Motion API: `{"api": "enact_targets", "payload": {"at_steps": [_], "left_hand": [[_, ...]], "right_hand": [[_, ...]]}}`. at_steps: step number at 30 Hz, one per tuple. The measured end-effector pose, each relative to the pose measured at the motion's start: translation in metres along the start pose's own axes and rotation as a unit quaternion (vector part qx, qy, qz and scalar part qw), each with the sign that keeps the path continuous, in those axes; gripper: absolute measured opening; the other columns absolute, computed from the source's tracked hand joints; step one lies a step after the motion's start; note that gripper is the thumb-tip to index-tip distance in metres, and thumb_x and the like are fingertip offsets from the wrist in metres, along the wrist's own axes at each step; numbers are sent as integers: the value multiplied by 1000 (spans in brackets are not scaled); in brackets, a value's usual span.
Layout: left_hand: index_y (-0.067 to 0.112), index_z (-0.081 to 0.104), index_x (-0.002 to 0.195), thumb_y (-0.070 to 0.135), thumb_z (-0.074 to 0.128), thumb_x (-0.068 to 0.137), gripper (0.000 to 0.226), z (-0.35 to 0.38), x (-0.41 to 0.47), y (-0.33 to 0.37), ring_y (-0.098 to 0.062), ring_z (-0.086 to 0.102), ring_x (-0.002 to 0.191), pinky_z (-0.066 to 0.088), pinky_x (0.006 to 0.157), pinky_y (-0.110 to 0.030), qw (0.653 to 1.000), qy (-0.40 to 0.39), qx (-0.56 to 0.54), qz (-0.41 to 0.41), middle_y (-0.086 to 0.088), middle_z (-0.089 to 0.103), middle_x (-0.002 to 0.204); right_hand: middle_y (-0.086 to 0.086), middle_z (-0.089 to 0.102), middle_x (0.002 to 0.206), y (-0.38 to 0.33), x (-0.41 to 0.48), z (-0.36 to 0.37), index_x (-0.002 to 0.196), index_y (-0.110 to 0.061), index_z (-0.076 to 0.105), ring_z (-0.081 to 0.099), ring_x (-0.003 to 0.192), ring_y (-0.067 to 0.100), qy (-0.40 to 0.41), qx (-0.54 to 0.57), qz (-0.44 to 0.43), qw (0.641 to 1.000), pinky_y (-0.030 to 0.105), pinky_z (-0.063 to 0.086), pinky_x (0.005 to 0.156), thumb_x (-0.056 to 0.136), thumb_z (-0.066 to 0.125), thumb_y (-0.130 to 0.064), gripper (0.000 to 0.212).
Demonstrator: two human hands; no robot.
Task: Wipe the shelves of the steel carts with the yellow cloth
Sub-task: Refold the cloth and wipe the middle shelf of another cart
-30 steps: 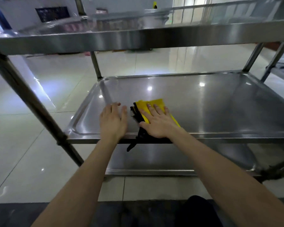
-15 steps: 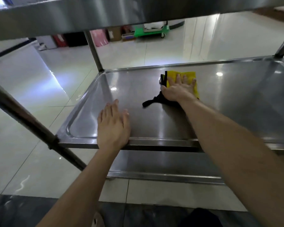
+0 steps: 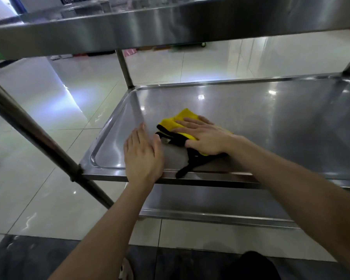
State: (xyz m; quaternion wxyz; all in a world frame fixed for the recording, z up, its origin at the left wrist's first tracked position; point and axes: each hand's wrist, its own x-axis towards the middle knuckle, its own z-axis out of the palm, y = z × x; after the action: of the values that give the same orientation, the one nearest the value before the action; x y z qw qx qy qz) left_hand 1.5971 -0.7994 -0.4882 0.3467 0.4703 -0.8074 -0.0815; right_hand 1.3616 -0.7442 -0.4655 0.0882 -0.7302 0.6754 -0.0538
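1. I am watching my right hand (image 3: 206, 138) lying flat on the yellow cloth (image 3: 183, 118). Its fingers are straight and slightly spread, pressing down with nothing curled round the fabric.
2. My left hand (image 3: 142, 156) is also lying flat and holding nothing. Its palm is resting on the front rim of the middle shelf (image 3: 271, 122), with the fingers held together and reaching onto the steel.
3. The cloth is sitting on the left front part of that shelf, with yellow showing past my right fingertips. Its black trim (image 3: 190, 162) is bunching between my two hands and trailing down to the front rim.
4. Half a second ago the right hand and cloth were working deeper in, towards the back of the shelf. Now they are sitting near the front, just beside my left thumb. The left hand is staying where it was on the rim.
5. A raised lip is running round the shelf, and its left side is lying close beyond my left fingers. A broad stretch of shelf surface is spreading to the right of the cloth and behind it.
6. The top shelf (image 3: 170, 31) is hanging overhead, the bottom shelf (image 3: 210, 201) is showing below, and a corner post (image 3: 38, 136) is slanting past on the left.
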Motion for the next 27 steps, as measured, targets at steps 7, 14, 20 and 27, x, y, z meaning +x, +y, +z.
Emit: {"api": "enact_targets", "payload": {"at_steps": [7, 14, 20, 27], "left_hand": [[16, 46, 153, 50, 27, 114, 55, 8, -2, -2, -25, 48, 143, 30, 127, -44, 1000, 0, 2, 14, -9, 56, 152], [13, 52, 148, 48, 30, 114, 52, 4, -2, -2, -25, 51, 140, 34, 125, -44, 1000, 14, 1, 25, -9, 60, 147], [12, 60, 136, 40, 37, 113, 42, -1, -1, -2, -27, 59, 128, 43, 115, -44, 996, 47, -24, 75, -9, 67, 132], [14, 57, 135, 46, 38, 113, 43, -6, 1, -2, -29, 57, 129, 40, 119, -51, 998, 19, 1, 62, -11, 66, 133]], "right_hand": [[-14, -1, 179, 93, -18, -16, 166, -53, 10, -2, 165, 14, 46, 3, 266, 963, 51, -4, 132, 100, 26, -64, 69], [-8, -8, 179, 15, 10, -10, 170, -44, 5, -9, 165, 21, 27, -2, 249, 968, 58, -8, 130, 100, 22, -67, 75], [-10, -4, 179, -60, -48, 18, 169, -46, 8, -5, 165, 16, 27, -7, 134, 991, 56, -6, 131, 100, 25, -61, 73], [-13, -7, 178, -1, -143, 6, 169, -48, 5, -8, 165, 12, 20, 20, 196, 980, 47, -7, 133, 109, 35, -50, 67]]}}
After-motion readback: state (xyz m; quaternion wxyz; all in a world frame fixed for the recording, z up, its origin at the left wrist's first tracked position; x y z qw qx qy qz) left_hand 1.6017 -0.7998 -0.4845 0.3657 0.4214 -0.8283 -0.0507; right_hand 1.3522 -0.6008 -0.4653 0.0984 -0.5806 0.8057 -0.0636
